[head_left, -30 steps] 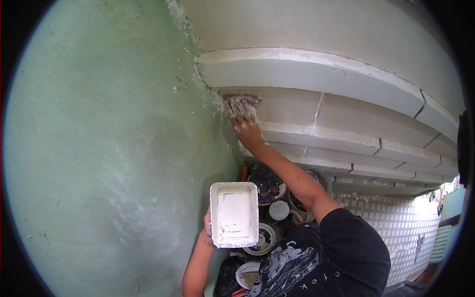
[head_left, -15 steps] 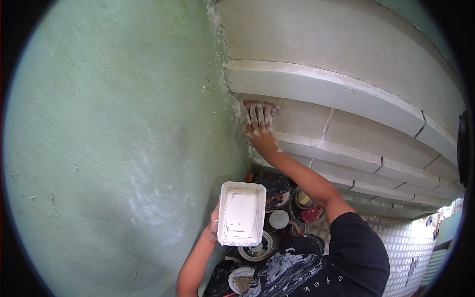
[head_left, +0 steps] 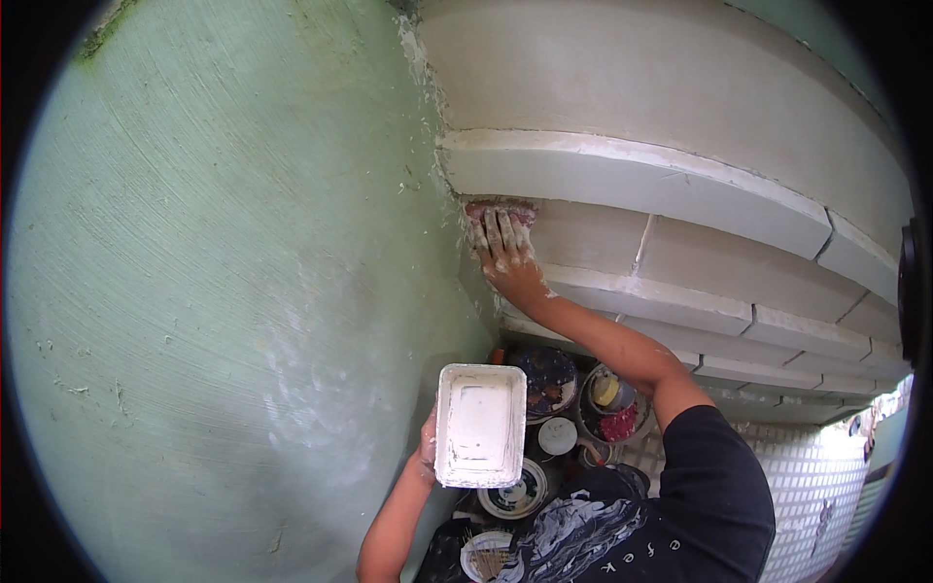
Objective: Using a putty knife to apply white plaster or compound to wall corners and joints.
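Observation:
A white rectangular tub [head_left: 480, 428], its inside streaked with white paste, is held level low in the middle of the view. My left hand [head_left: 429, 442] grips its left side, with most of the fingers hidden behind it. Further up, my right hand [head_left: 504, 251], smeared with white, presses a flat reddish pad [head_left: 520, 210] on the pale panel [head_left: 588, 233] beneath a white ledge, close to the corner with the green wall. The fingers lie over the pad and cover part of it; whether it is a scraper or a sanding pad I cannot tell.
The green wall [head_left: 243, 291] fills the left side. Curved white ledges [head_left: 632, 180] run across the right. Below are several buckets and tubs, including one with a red item [head_left: 618, 424] and a round white lid [head_left: 558, 436]. A tiled floor [head_left: 802, 476] lies at lower right.
My right hand and the pad have slid slightly left along the panel, nearer the corner. The tub stays in my left hand, and the whole view has shifted a little.

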`<control>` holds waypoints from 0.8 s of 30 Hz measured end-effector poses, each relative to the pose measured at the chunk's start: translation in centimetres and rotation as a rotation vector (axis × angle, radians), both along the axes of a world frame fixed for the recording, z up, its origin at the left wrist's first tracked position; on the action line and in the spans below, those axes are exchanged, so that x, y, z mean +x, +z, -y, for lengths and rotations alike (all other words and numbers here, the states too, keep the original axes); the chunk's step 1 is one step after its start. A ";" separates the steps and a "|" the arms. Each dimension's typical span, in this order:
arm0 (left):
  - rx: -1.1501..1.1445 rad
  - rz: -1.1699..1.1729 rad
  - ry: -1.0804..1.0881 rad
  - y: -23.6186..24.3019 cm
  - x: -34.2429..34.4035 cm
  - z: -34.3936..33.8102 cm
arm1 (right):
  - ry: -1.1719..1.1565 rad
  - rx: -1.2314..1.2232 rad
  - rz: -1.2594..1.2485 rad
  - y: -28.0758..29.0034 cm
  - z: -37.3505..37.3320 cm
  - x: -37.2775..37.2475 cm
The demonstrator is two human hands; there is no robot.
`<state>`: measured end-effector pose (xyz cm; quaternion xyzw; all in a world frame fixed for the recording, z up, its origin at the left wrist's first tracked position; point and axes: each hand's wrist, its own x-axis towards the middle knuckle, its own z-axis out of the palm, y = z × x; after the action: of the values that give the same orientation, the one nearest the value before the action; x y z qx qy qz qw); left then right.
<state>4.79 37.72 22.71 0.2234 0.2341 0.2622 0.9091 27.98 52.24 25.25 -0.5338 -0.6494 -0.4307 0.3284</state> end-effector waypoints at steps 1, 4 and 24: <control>0.002 -0.005 0.003 -0.1 -0.1 0.0 | -0.016 -0.023 0.016 -0.2 0.4 0.2; -0.003 -0.004 0.007 -0.6 -0.4 0.0 | -0.018 -0.065 -0.005 -0.4 1.4 -0.3; -0.016 0.071 -0.002 -1.0 -0.8 0.1 | 0.108 -0.017 -0.053 1.9 4.3 1.9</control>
<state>4.02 37.67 21.71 0.2067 0.2035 0.2674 0.9189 29.83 47.95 27.17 -0.5119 -0.6721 -0.3924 0.3637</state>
